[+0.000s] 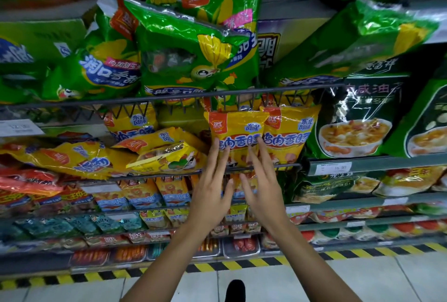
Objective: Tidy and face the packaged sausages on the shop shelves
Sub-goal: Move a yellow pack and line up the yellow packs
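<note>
Both hands flat on a sausage pack

Left hand (212, 195) and right hand (262, 193), fingers straight, press the upright yellow pack (238, 132) at the shelf's front rail (278, 165); probably light, soft, slippery film, best held by its side edges.

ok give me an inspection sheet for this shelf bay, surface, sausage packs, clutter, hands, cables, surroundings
surface: wire-fronted shelf, packs hanging over its rail
job's things: upright yellow sausage pack faces out, a second upright yellow pack beside it; toppled yellow packs lie askew to the left
clutter: green corn sausage bags slumped and tilted on the shelf above
hands: left hand and right hand, fingers straight, fingertips on the upright yellow sausage pack
cables: nothing seen
surroundings: dark green soup packs at right, hazard-striped floor edge, tiled floor
</note>
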